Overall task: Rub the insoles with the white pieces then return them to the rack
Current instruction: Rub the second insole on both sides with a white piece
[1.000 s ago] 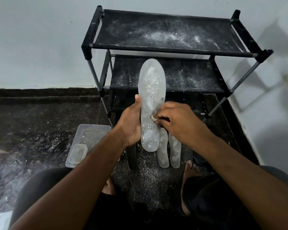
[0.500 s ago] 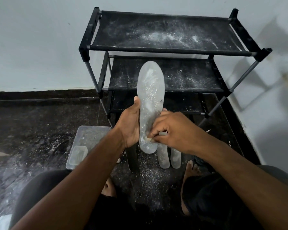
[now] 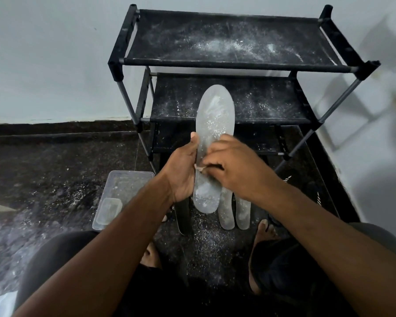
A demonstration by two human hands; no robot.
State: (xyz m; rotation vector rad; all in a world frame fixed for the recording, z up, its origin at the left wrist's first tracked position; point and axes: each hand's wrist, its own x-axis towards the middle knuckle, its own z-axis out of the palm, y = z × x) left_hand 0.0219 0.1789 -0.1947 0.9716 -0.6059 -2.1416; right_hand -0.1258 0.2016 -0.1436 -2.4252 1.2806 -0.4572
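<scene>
Insole (image 3: 212, 133) upright, heel end low, gripped along left edge by left hand (image 3: 183, 172), thumb up beside edge. Right hand (image 3: 236, 168) fingers pinch white piece (image 3: 199, 168) against insole mid-section, just beside left palm. Change: piece sat near heel 0.5 s ago, now higher, so rubbing stroke travels back up; rubbing ongoing, return not yet due. 2 more insoles (image 3: 234, 213) on floor below right fingers. Rack (image 3: 226, 65) beyond fingertips, shelves dusted white. Plastic box (image 3: 121, 191) left of left wrist.
</scene>
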